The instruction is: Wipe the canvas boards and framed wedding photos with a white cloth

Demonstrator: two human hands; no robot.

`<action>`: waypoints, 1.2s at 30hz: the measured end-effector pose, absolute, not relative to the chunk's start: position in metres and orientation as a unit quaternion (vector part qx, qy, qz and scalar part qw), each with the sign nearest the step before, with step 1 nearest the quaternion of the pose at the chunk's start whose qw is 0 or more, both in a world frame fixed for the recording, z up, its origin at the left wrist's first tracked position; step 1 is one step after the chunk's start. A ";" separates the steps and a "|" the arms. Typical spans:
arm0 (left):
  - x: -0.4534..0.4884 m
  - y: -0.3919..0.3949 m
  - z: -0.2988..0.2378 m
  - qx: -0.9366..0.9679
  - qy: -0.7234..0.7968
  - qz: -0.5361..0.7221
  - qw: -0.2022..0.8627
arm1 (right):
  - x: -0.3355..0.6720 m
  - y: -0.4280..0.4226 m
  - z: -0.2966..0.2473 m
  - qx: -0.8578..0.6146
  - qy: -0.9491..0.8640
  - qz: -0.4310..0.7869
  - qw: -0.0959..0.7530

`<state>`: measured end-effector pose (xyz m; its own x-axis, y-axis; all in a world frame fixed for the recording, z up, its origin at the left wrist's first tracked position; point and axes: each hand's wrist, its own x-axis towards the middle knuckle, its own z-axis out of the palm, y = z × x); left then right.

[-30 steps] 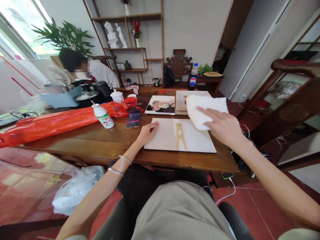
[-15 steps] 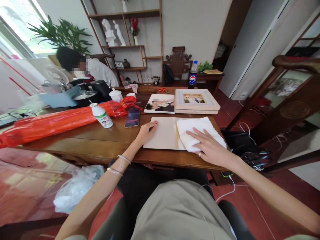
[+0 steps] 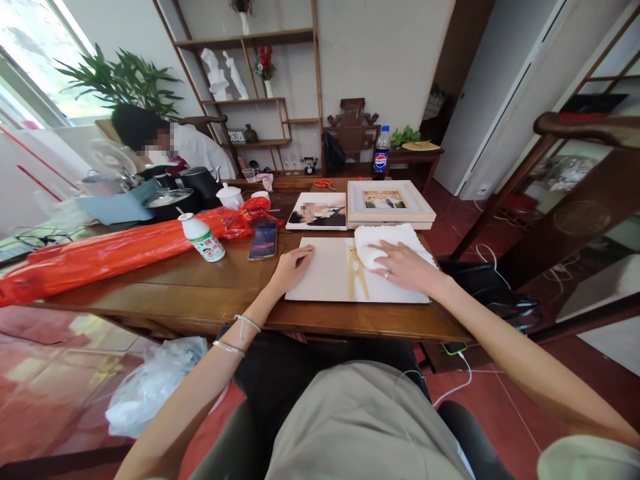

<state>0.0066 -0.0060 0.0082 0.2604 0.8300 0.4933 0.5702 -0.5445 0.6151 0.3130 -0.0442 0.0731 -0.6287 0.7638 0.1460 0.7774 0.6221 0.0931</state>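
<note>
A flat whitish panel lies near the table's front edge, with gold-coloured markings down its middle. My left hand rests on its left edge, fingers curled in; whether anything is inside them is hidden. A folded white towel sits on the panel's upper right part. My right hand presses on the towel and holds it, fingers stretched over its top. Behind the panel are a photo print and a pale box-like frame with a picture in it.
On the left lie a phone, a white bottle and a long red plastic-wrapped bundle. Orange-handled scissors and a cola bottle stand farther back. Another person sits at the far left behind black pots.
My right hand and the towel have moved away from me, up the panel. More of the gold markings and the panel's lower right now show. My left hand stays in place.
</note>
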 end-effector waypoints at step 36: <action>0.006 -0.004 0.004 0.781 0.443 0.412 0.157 | 0.324 -0.125 0.078 -0.353 -0.935 -0.005 0.042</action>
